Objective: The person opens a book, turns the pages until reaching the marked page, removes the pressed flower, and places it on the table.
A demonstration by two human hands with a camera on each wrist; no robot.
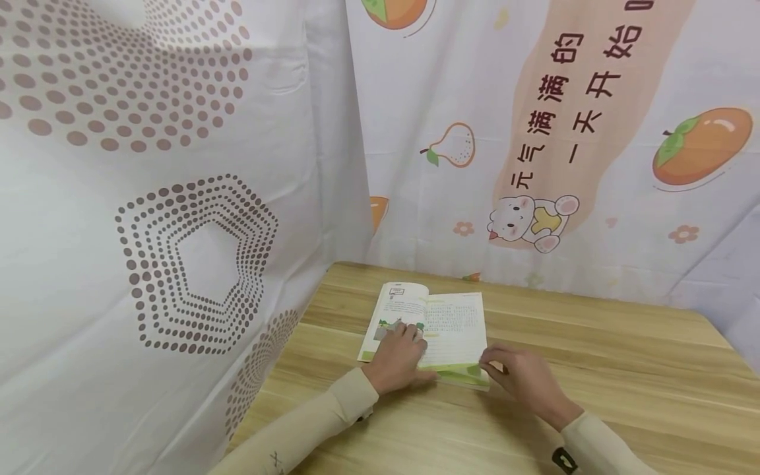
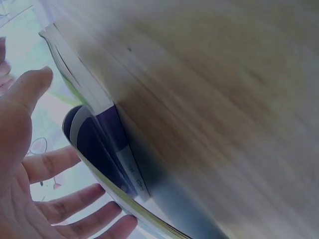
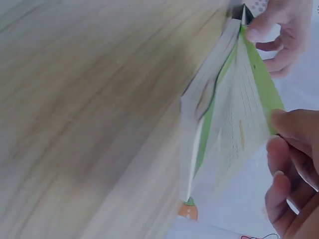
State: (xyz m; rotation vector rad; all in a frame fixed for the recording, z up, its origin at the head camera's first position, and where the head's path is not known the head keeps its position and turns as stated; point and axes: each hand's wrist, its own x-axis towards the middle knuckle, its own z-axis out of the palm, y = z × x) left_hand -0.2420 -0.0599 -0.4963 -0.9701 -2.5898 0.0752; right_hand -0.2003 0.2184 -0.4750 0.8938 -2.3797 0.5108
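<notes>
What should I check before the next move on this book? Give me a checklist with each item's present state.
1. Book open on the table: ok, left and right pages both show.
2. Left hand steadying it: ok, it rests on the left page.
3. Right hand on the paper: ok, it pinches the green-edged lower right corner.
4. Pinched paper raised: ok, the right wrist view shows a gap beneath it.
5. Only one sheet pinched: cannot tell.
6. Left page free for a turn: not ok, the left hand covers part of it and would probably need to shift.
</notes>
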